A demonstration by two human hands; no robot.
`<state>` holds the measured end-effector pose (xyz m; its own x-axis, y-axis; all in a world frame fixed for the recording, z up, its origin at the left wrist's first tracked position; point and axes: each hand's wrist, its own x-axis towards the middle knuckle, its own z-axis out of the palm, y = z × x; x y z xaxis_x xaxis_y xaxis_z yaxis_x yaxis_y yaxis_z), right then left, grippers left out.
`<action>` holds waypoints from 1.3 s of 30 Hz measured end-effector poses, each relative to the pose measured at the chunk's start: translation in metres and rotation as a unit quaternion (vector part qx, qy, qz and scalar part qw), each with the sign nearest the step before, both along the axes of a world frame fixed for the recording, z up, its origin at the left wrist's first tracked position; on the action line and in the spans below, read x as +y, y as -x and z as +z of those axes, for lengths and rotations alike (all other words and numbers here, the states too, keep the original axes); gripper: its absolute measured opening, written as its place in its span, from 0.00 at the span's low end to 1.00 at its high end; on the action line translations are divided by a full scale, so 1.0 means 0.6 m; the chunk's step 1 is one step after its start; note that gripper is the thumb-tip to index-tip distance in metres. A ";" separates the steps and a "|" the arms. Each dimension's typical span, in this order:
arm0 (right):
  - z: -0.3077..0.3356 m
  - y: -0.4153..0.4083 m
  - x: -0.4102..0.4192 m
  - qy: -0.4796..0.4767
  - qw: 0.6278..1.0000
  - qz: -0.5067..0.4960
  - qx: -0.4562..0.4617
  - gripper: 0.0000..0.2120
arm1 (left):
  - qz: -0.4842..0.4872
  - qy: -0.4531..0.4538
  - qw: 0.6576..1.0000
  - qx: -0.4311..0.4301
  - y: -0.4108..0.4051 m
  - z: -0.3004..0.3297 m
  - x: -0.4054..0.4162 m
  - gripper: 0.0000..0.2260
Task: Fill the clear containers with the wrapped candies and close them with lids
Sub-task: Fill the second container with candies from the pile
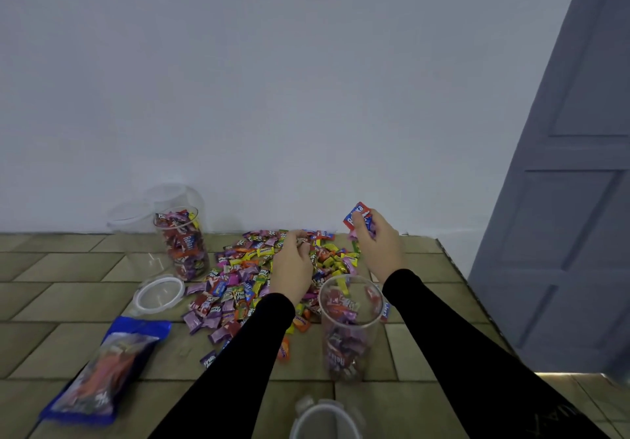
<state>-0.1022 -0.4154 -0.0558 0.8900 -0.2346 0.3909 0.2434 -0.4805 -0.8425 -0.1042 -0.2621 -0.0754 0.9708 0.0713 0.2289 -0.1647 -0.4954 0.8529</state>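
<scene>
Head view: near container (347,322) stands open by the candy pile (259,275), roughly a third full by my estimate. Right hand (375,244) pinches a red-blue candy (356,217) above the pile; left hand (293,261), fingers curled, gathers candies. Far container (182,244) is full, unlidded; a lid (158,293) lies beside it. Much candy remains.

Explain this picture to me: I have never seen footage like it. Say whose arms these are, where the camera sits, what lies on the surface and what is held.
There is no machine: a person wears the camera on their head, looking down at their own black-sleeved arms. On the tiled surface lies a pile of wrapped candies. A clear container near the right arm is partly filled; another container at the back left is nearly full, a loose lid beside it. A blue bag lies front left. The right hand holds red-and-blue candies in its grip. The left hand reaches into the pile, fingers curled; what it holds is unclear.
</scene>
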 end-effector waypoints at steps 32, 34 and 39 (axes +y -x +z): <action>0.038 0.099 0.034 -0.454 0.889 -0.055 -0.009 0.18 | -0.013 0.205 0.964 -0.171 0.140 0.031 -0.052 0.07; 0.031 0.097 0.037 -0.445 0.893 -0.060 -0.009 0.16 | -0.018 0.198 0.964 -0.178 0.141 0.024 -0.050 0.07; 0.029 0.094 0.041 -0.453 0.889 -0.068 -0.008 0.18 | -0.022 0.192 0.960 -0.203 0.151 0.026 -0.050 0.07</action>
